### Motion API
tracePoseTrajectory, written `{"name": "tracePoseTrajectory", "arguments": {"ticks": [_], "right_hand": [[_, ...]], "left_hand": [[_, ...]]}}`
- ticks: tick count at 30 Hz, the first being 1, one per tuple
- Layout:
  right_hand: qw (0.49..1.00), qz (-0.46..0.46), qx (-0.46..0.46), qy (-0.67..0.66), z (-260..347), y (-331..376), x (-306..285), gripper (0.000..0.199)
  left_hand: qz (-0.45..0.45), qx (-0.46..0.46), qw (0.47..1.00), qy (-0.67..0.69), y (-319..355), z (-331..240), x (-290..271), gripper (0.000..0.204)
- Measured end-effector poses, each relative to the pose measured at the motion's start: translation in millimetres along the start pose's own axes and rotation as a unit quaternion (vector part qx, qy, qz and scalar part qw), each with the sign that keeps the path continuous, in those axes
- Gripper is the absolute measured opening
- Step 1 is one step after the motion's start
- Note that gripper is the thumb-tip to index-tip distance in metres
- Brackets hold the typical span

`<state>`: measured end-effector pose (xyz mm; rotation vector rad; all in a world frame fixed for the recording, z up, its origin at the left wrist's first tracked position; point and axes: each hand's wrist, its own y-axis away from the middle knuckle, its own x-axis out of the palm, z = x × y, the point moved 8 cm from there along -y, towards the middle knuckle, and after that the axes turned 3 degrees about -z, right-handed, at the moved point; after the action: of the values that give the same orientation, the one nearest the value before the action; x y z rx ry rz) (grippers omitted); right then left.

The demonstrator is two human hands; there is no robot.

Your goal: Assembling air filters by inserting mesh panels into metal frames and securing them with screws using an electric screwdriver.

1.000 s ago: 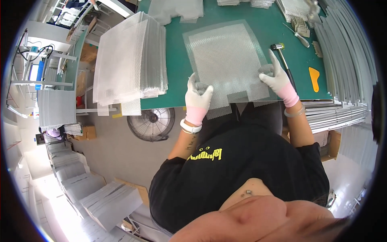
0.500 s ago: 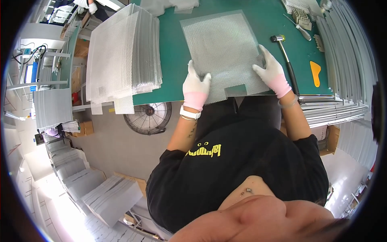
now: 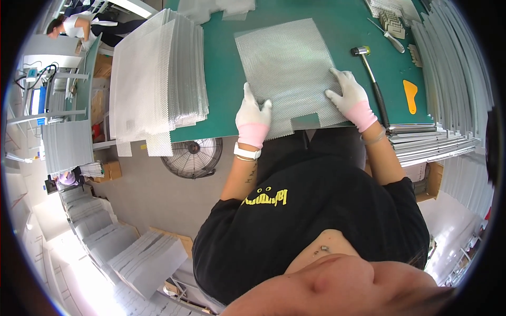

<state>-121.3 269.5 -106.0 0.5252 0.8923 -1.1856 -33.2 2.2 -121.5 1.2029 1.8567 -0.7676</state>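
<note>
A pale, translucent perforated mesh sheet [image 3: 290, 68] lies on the green table in front of me, with a rectangular notch in its near edge. My left hand [image 3: 253, 115], in a white glove with a pink cuff, rests along its left edge. Its index finger is stretched out and its thumb stands apart. At the right edge is my right hand [image 3: 350, 97], gloved the same way. Its fingers reach along that edge and its thumb points in over the sheet. Both hands are spread, touching the sides; any fingertips under the edges are hidden.
Left of the sheet stands a large stack of similar mesh sheets [image 3: 145, 79], overhanging the table's front edge. To the right lie a mallet [image 3: 374, 84], a yellow scraper [image 3: 410, 96], a screwdriver [image 3: 392, 39] and stacked grey panels [image 3: 456, 73]. A floor fan [image 3: 192, 158] stands below; a co-worker [image 3: 79, 26] is at upper left.
Sheet edges that showed offset at the far and right sides now line up. My right hand has shifted slightly left and away from me. More of the co-worker has come into view.
</note>
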Motion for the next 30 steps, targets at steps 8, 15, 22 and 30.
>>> {"name": "tracePoseTrajectory", "arguments": {"ticks": [8, 15, 22, 30], "right_hand": [[0.997, 0.043, 0.033, 0.053, 3, -6, 1, 0.061], [0.991, -0.066, -0.077, 0.082, 14, -52, -70, 0.044], [0.909, -0.206, -0.012, -0.363, -12, -173, -225, 0.029], [0.940, -0.132, 0.013, 0.313, -56, -296, -230, 0.037]], "left_hand": [[-0.006, -0.008, 1.000, -0.006, -3, 0, -2, 0.085], [0.037, 0.098, 0.982, -0.154, -23, -10, -20, 0.068], [-0.043, 0.215, 0.960, -0.175, -41, -77, -51, 0.056], [-0.232, 0.316, 0.918, 0.052, -202, -226, -72, 0.078]]}}
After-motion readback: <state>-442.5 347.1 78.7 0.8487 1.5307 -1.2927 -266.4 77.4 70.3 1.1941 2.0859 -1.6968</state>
